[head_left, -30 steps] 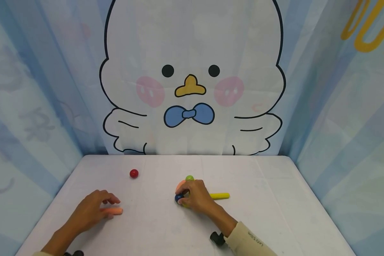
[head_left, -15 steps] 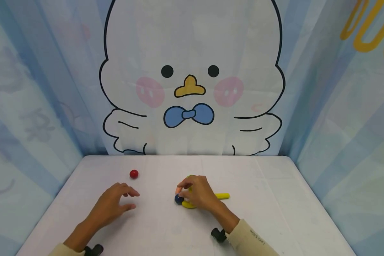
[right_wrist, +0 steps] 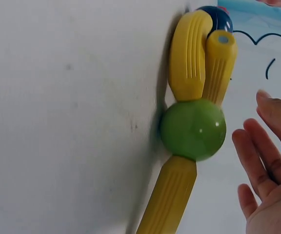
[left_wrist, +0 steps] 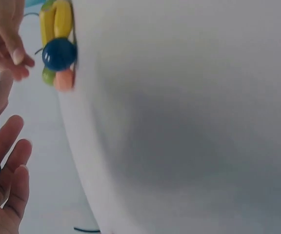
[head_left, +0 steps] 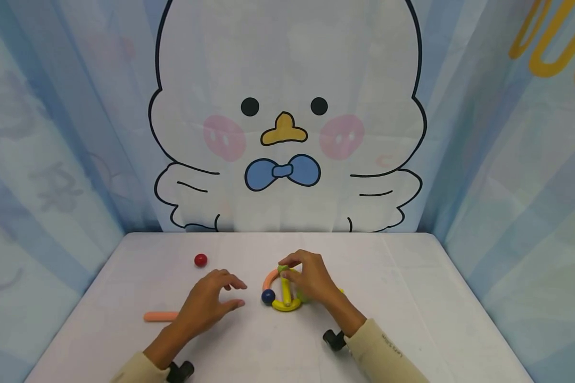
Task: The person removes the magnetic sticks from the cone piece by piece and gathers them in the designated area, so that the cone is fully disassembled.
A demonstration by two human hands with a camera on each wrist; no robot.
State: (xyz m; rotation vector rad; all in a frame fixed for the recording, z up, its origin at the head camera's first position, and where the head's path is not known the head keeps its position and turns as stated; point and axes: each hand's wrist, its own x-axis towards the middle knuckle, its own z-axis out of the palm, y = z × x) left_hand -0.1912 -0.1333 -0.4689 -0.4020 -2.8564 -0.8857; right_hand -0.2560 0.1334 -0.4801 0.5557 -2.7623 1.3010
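I see the left hand spread wide at the rod-and-ball ring's nine o'clock, the right hand loosely parted above its twelve-o'clock green ball.

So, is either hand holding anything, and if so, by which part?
Apparently nothing: the left hand is empty, and the right hand hovers by the far green ball, with a gap visible from the left wrist view.

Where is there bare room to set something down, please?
Bare table runs from the right sleeve to its right edge, and between red ball and orange rod; it is crowded from blue ball to right hand.
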